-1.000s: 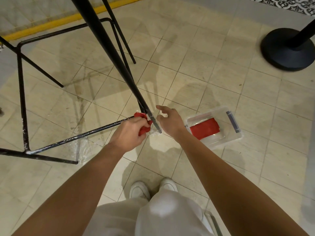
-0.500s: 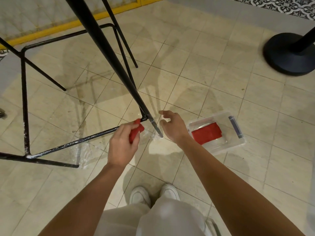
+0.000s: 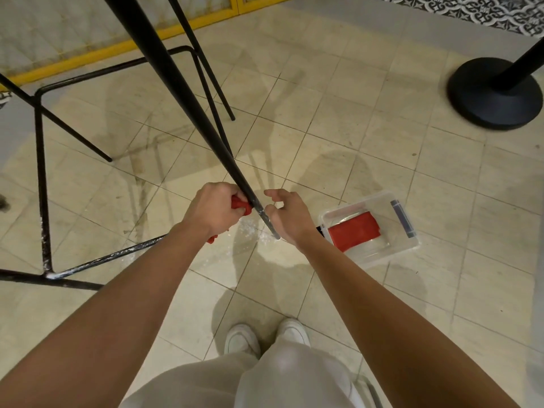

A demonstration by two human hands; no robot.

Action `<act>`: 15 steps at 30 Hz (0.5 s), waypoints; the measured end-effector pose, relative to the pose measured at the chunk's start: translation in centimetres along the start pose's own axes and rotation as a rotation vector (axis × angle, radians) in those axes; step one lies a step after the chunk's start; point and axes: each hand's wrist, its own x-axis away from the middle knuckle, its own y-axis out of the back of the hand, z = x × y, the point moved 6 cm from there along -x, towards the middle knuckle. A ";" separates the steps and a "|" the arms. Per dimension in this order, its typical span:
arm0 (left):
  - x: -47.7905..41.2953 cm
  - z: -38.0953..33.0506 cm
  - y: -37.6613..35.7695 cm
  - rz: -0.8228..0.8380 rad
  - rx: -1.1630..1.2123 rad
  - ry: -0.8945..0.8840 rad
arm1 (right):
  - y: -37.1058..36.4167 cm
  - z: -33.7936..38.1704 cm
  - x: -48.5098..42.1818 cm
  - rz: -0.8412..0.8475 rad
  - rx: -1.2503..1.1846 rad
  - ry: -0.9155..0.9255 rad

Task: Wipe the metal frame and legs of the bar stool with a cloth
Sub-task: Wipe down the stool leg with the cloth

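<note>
— Stool leg (image 3: 188, 92): where is it gripped?
— Near its foot, a red cloth (image 3: 241, 205) is clamped against it by the left hand (image 3: 216, 209); the right hand (image 3: 290, 214) is held loosely open just beside.
— Room?
— Bare tiles (image 3: 338, 136) are seen beyond; a clear tub (image 3: 410, 245) lies nearby.

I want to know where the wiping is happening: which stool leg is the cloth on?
The thick near leg slanting between both hands; the left hand presses the red cloth against it. The others stand untouched.
</note>
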 end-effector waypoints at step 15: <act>-0.2 -0.1 0.1 -0.073 0.083 0.087 | 0.2 0.1 -0.2 0.005 -0.009 -0.012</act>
